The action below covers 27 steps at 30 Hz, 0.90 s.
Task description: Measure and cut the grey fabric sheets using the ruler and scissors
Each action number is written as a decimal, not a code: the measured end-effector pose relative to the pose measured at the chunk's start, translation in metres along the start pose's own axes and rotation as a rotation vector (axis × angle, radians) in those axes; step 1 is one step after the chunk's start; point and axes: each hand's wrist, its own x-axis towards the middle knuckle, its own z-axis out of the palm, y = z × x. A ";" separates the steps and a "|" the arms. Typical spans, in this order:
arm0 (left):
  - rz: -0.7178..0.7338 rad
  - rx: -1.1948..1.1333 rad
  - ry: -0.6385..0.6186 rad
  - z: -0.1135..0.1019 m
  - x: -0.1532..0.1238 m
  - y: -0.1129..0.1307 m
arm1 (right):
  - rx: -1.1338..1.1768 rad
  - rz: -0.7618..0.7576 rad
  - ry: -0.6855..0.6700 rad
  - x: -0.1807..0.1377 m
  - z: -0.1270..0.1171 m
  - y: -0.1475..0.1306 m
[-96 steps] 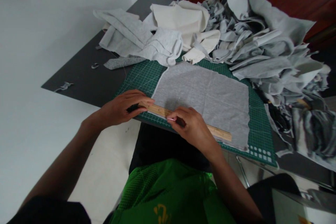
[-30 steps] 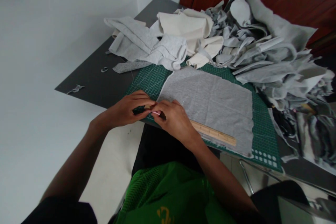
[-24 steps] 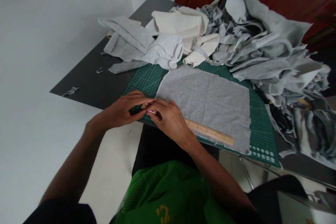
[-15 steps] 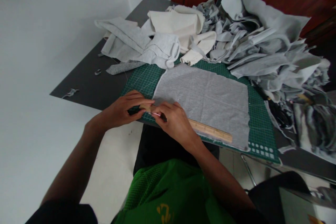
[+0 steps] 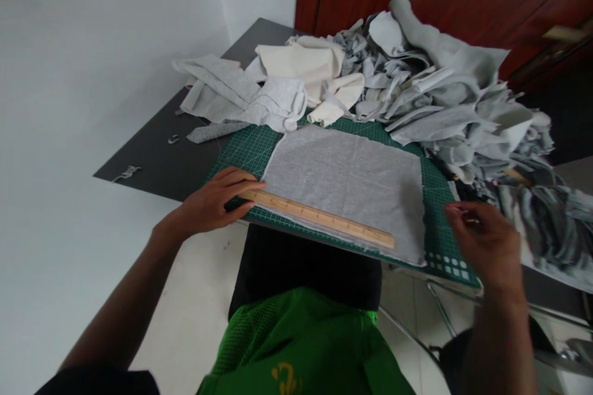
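Note:
A wooden ruler [image 5: 319, 217] lies along the near edge of a grey cloth piece [image 5: 347, 173]. At its left end, my left hand [image 5: 220, 200] grips the ruler between thumb and fingers. Out to the right, my right hand [image 5: 488, 241] hovers past the cloth, near the right side of the green cutting mat [image 5: 438, 213]. Its fingers are curled with the tips together; motion blur hides what they hold. The cloth is spread flat on the mat, its near edge showing just below the ruler.
Cream and light grey fabric pieces [image 5: 278, 99] lie at the back left. A large heap of grey scraps [image 5: 458, 99] covers the back right, with folded dark cloth [image 5: 546, 216] beside it. Small thread bits [image 5: 127, 173] rest on the dark table [image 5: 157, 157].
My right hand has left the ruler's left end and swung far to the right, past the cloth. My left hand stays at the ruler's left end. The view has shifted slightly.

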 end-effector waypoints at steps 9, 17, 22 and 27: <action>-0.086 0.070 0.024 0.002 0.005 -0.004 | -0.273 -0.033 0.160 -0.010 0.009 0.105; -0.038 0.141 -0.007 -0.012 0.011 -0.003 | -0.179 -0.050 0.132 -0.012 0.007 0.099; -0.046 0.209 0.055 -0.019 0.009 -0.012 | -0.225 -0.006 0.217 -0.011 0.011 0.101; -0.119 0.238 0.199 -0.019 0.005 -0.020 | -0.272 0.084 0.232 -0.009 0.016 0.124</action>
